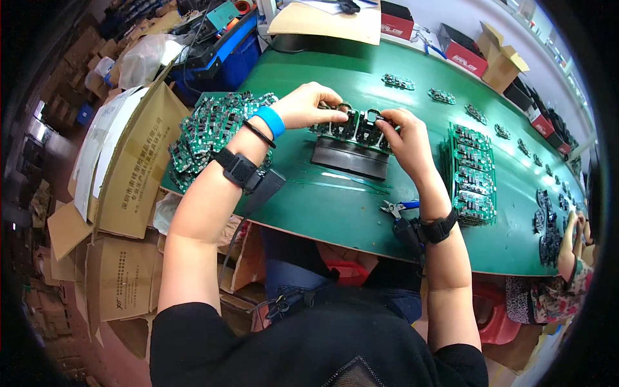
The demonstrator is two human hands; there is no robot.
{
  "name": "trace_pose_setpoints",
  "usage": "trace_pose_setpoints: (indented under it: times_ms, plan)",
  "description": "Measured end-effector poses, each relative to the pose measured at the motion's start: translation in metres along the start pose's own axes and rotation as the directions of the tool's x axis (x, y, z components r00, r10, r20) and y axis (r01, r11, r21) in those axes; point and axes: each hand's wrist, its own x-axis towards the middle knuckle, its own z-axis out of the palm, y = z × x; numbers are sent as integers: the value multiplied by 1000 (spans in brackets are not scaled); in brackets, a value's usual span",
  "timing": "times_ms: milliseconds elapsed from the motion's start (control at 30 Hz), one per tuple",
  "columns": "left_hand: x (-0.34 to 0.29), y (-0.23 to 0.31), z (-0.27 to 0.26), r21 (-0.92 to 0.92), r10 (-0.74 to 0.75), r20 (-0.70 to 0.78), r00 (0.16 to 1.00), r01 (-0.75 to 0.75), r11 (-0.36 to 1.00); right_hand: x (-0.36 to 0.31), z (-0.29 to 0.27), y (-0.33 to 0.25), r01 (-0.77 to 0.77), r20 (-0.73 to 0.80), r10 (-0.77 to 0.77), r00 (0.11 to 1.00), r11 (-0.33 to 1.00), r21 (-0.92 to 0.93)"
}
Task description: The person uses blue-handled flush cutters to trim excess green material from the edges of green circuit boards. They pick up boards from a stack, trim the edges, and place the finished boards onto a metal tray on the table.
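Observation:
A green circuit board panel [351,134] with black parts stands against a black block [351,159] in the middle of the table. My left hand [314,109] pinches the panel's upper left part, its fingers closed there. At the upper right side, my right hand [406,135] grips the same panel between thumb and fingers. Thin green strips [342,182] lie just in front of the block. Blue-handled cutters [400,208] rest near my right wrist, partly behind a device strapped there.
Loose circuit boards form a pile [222,126] to the left; a neat stack of board panels [474,177] stands right. Small assembled boards [442,96] line the far side. Cardboard boxes [138,168] crowd the left edge. Another person's arm [569,248] reaches in at far right.

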Motion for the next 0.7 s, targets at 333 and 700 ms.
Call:
trace_pose_setpoints:
  times_ms: [333, 700]
  plan:
    - [12, -12, 5, 71, 5, -84, 996, 1, 998, 6, 10, 7, 22, -111, -42, 993, 984, -176]
    - [20, -10, 2, 196, 30, -93, 995, -11, 981, 11, 13, 8, 59, -121, -86, 989, 976, -209]
